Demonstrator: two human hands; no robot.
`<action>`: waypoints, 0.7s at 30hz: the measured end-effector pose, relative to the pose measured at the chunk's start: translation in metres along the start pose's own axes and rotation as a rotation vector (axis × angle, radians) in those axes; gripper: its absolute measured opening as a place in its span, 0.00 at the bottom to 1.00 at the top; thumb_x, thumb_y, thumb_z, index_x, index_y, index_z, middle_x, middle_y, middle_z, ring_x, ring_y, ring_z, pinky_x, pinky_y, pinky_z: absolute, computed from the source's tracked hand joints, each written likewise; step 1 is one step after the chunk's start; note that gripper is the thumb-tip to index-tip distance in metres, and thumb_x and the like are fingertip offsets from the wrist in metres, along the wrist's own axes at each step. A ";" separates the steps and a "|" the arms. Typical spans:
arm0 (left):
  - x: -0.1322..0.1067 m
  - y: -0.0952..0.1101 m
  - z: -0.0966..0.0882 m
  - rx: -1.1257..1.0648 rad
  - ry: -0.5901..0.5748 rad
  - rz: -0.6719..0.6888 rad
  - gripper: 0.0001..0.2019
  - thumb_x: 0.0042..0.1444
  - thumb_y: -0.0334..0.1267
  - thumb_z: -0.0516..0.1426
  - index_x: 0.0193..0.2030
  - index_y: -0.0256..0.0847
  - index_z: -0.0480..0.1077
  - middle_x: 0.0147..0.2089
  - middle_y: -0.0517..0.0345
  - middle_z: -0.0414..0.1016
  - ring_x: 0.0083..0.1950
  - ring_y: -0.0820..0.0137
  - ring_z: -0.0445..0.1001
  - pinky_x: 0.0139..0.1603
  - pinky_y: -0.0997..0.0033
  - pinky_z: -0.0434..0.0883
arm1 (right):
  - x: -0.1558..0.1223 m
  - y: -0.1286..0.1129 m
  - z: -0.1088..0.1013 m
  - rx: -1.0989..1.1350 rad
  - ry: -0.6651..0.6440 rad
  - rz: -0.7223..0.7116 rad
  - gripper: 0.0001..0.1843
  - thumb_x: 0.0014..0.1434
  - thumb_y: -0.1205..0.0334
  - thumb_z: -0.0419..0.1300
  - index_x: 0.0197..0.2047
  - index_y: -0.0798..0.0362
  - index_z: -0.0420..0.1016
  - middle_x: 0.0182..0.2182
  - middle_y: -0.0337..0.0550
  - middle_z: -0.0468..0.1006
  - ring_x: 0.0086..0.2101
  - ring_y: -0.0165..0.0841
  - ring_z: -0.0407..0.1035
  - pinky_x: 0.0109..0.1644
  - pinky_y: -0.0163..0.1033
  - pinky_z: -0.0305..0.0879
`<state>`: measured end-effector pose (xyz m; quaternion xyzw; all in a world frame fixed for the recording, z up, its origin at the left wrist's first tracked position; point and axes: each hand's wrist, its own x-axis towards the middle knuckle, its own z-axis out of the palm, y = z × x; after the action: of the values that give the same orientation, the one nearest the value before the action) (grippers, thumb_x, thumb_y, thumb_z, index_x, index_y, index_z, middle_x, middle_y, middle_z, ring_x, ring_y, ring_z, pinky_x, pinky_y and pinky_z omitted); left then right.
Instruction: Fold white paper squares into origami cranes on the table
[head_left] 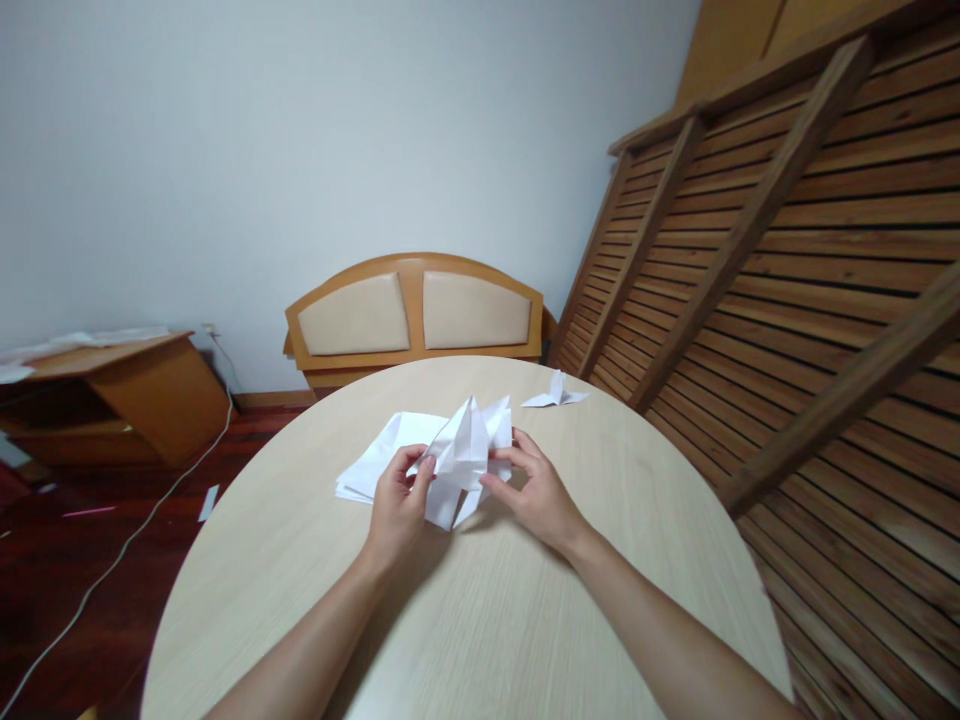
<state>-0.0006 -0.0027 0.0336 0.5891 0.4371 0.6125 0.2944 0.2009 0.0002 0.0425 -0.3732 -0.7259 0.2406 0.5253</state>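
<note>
A piece of folded white paper (466, 445) with pointed peaks and loose flaps is held up between my two hands over the table. My left hand (400, 495) pinches its left side between thumb and fingers. On the opposite side, my right hand (536, 488) grips the edge, thumb in front and fingers partly hidden behind the paper. Behind my left hand lies a stack of white paper sheets (379, 458), partly covered by the hand and the folded piece. Farther back on the right rests a small folded paper figure (556, 392) with one upright point and two spread sides.
The round light wood table (480, 640) fills the lower middle. A wooden headboard (412, 265) stands behind it, against the wall. Slatted wooden panels (750, 260) lean along the right. At left are a low cabinet (150, 400) and a white cable (161, 500) on the dark floor.
</note>
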 end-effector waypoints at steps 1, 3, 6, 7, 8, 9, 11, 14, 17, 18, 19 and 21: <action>-0.001 -0.001 0.000 0.023 -0.004 0.006 0.10 0.61 0.44 0.57 0.42 0.40 0.72 0.37 0.57 0.76 0.36 0.69 0.73 0.36 0.73 0.71 | 0.000 0.002 0.001 0.002 0.035 0.006 0.10 0.57 0.58 0.67 0.42 0.49 0.80 0.56 0.50 0.70 0.56 0.42 0.67 0.63 0.51 0.62; -0.002 -0.003 0.000 0.077 -0.009 0.027 0.09 0.62 0.43 0.56 0.41 0.40 0.72 0.36 0.58 0.76 0.36 0.69 0.73 0.36 0.72 0.71 | 0.001 0.007 0.002 0.000 0.097 0.012 0.08 0.57 0.58 0.67 0.40 0.49 0.79 0.58 0.50 0.69 0.55 0.42 0.68 0.61 0.51 0.63; -0.006 -0.005 -0.001 0.166 -0.027 0.107 0.08 0.63 0.40 0.55 0.42 0.41 0.72 0.38 0.56 0.77 0.39 0.67 0.75 0.39 0.70 0.73 | 0.003 0.009 -0.001 -0.064 0.194 -0.006 0.06 0.57 0.59 0.67 0.32 0.50 0.76 0.54 0.49 0.72 0.51 0.41 0.71 0.58 0.51 0.65; -0.007 -0.005 -0.001 0.199 -0.037 0.151 0.07 0.63 0.39 0.55 0.43 0.41 0.72 0.39 0.55 0.77 0.41 0.66 0.76 0.41 0.69 0.73 | 0.003 0.009 -0.002 -0.107 0.225 -0.026 0.07 0.57 0.60 0.67 0.30 0.50 0.74 0.50 0.48 0.74 0.50 0.41 0.71 0.57 0.51 0.66; -0.008 -0.006 -0.002 0.231 -0.052 0.202 0.07 0.63 0.38 0.54 0.43 0.41 0.72 0.40 0.54 0.77 0.42 0.66 0.76 0.43 0.67 0.73 | 0.003 0.008 -0.003 -0.151 0.252 -0.055 0.08 0.57 0.61 0.66 0.29 0.50 0.73 0.45 0.47 0.75 0.47 0.41 0.72 0.55 0.50 0.67; -0.009 -0.006 -0.002 0.260 -0.071 0.255 0.06 0.63 0.36 0.54 0.43 0.41 0.72 0.41 0.54 0.77 0.43 0.65 0.76 0.44 0.66 0.73 | 0.003 0.007 -0.004 -0.189 0.276 -0.087 0.08 0.57 0.62 0.65 0.29 0.50 0.71 0.40 0.45 0.75 0.44 0.40 0.72 0.52 0.48 0.68; -0.010 -0.004 -0.003 0.305 -0.119 0.346 0.06 0.62 0.34 0.55 0.43 0.42 0.72 0.42 0.52 0.78 0.45 0.64 0.76 0.47 0.64 0.72 | 0.002 0.003 -0.006 -0.239 0.299 -0.150 0.07 0.58 0.66 0.63 0.30 0.49 0.68 0.33 0.41 0.74 0.38 0.37 0.73 0.45 0.44 0.69; -0.010 -0.001 -0.003 0.336 -0.181 0.418 0.07 0.61 0.32 0.55 0.43 0.42 0.73 0.44 0.51 0.78 0.48 0.62 0.75 0.49 0.62 0.71 | -0.001 -0.002 -0.008 -0.254 0.228 -0.231 0.09 0.56 0.72 0.60 0.33 0.47 0.65 0.33 0.41 0.76 0.37 0.37 0.74 0.43 0.42 0.69; -0.009 0.003 -0.005 0.340 -0.171 0.440 0.08 0.58 0.29 0.54 0.41 0.43 0.72 0.43 0.52 0.78 0.48 0.61 0.74 0.50 0.60 0.70 | -0.003 -0.005 -0.008 -0.244 0.123 -0.293 0.11 0.54 0.73 0.59 0.31 0.47 0.62 0.42 0.46 0.79 0.44 0.40 0.75 0.47 0.43 0.70; -0.009 0.004 -0.005 0.341 -0.160 0.440 0.09 0.56 0.28 0.54 0.40 0.43 0.72 0.42 0.52 0.77 0.48 0.60 0.74 0.50 0.60 0.70 | -0.003 -0.006 -0.008 -0.244 0.105 -0.312 0.12 0.53 0.74 0.58 0.30 0.47 0.61 0.44 0.47 0.79 0.46 0.40 0.75 0.47 0.44 0.70; -0.009 0.004 -0.005 0.339 -0.152 0.439 0.09 0.55 0.27 0.54 0.39 0.43 0.71 0.42 0.52 0.77 0.47 0.60 0.74 0.49 0.60 0.70 | -0.003 -0.006 -0.008 -0.253 0.097 -0.332 0.13 0.53 0.74 0.58 0.29 0.47 0.60 0.44 0.47 0.80 0.45 0.40 0.75 0.47 0.45 0.70; -0.009 0.004 -0.006 0.326 -0.152 0.436 0.10 0.53 0.26 0.53 0.38 0.43 0.69 0.43 0.52 0.77 0.47 0.60 0.74 0.48 0.61 0.69 | -0.003 -0.007 -0.009 -0.282 0.097 -0.374 0.14 0.51 0.75 0.57 0.27 0.47 0.58 0.40 0.46 0.79 0.43 0.40 0.74 0.45 0.45 0.70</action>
<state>-0.0043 -0.0133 0.0335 0.7531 0.3694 0.5370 0.0893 0.2078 -0.0068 0.0489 -0.3132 -0.7827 0.0170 0.5375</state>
